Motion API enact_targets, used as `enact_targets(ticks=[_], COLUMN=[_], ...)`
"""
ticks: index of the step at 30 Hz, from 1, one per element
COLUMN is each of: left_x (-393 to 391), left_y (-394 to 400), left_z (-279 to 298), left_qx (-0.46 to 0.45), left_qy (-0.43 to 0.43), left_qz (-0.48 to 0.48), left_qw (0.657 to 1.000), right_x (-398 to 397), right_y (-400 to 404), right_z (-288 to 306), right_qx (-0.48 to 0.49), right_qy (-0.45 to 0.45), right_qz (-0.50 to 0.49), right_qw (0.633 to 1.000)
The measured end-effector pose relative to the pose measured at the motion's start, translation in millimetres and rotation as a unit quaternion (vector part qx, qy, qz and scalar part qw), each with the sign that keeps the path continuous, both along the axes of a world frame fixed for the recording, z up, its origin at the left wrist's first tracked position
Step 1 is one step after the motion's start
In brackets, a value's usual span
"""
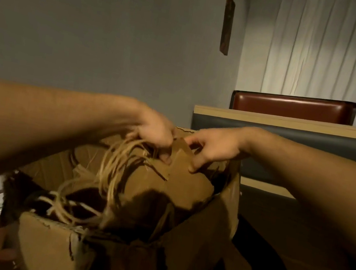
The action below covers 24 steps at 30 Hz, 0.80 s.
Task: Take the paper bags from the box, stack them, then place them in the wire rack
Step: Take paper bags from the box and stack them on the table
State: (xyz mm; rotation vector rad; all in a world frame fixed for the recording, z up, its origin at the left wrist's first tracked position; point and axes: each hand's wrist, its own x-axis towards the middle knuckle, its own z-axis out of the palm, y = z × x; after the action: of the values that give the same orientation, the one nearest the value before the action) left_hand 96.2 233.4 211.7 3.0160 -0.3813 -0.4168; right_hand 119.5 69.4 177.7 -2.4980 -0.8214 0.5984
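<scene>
**Both hands on the bag bundle, handles tangled**

Pinching at the far side of the box: left hand [155, 134] has its fingers curled round a bunch of pale twisted-paper cord handles [117, 165] and the top edge of the flat brown paper bags [178, 182]. Right hand [212, 151] pinches the same brown edge, thumb and fingers closed on the paper just beside the left. Left hand is motion-blurred; exact finger placement there is hard to read.

Bags sit inside the torn, open-topped brown cardboard box [48, 240], leaning toward its far wall. More loose cord handles [70, 208] loop lower down near the front wall.

Risks, as judged:
- Handles are looped through one another; lifting the gripped bunch may drag extra bags up or snag them on the ragged box rim.
- Grip is on thin paper edge; a hard pull against a snag could tear it.
- Bundle may fan out and slip, spoiling the stack.

No wire rack in view. Beyond: booth table edge [291, 124], red-brown padded seat back [292, 105], white curtain [339, 48].
</scene>
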Motion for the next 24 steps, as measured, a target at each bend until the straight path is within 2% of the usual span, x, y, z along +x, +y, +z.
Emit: enact_targets(ticks=[3,4,5,7,8,10,12,13,15,17,18,21,22,24], left_x=[-10,-10,-11,-12,-11,-17,-27,-33,-44,-54,-58,-64,-66,-68], left_y=[9,15,21,30,33,37,47,51,55,55,54,60,63,66], left_z=[14,14,9,-6,-7,8,30,34,28,23,28,51,51,40], left_qx=[-0.031,-0.038,-0.040,-0.037,-0.058,-0.103,-0.158,-0.179,-0.182,-0.145,-0.141,-0.205,-0.203,-0.140], left_qy=[-0.040,-0.041,-0.036,-0.025,-0.021,-0.037,-0.065,-0.062,-0.023,-0.014,-0.026,-0.094,-0.102,-0.097], left_qz=[-0.004,-0.002,0.005,0.004,-0.007,-0.001,0.013,0.015,0.002,-0.013,-0.017,-0.010,-0.019,-0.042], left_qw=[0.999,0.998,0.999,0.999,0.998,0.994,0.985,0.982,0.983,0.989,0.989,0.974,0.974,0.984], right_x=[1,0,-1,-5,-6,-9,-13,-16,-19,-24,-26,-34,-38,-41], right_y=[-6,-7,-6,5,11,16,14,12,14,18,18,15,14,17], right_z=[10,11,9,0,0,9,24,27,21,18,22,34,33,17], right_qx=[0.133,0.150,0.119,-0.003,-0.022,0.048,0.131,0.138,0.072,0.008,0.022,0.121,0.125,0.083], right_qy=[0.038,0.042,0.014,-0.082,-0.122,-0.153,-0.118,-0.094,-0.062,-0.052,-0.063,-0.086,-0.076,-0.016], right_qz=[-0.027,-0.031,-0.020,0.010,0.013,-0.008,-0.029,-0.024,-0.008,0.001,-0.004,-0.044,-0.049,-0.038], right_qw=[0.990,0.987,0.993,0.997,0.992,0.987,0.984,0.986,0.995,0.999,0.998,0.988,0.988,0.996])
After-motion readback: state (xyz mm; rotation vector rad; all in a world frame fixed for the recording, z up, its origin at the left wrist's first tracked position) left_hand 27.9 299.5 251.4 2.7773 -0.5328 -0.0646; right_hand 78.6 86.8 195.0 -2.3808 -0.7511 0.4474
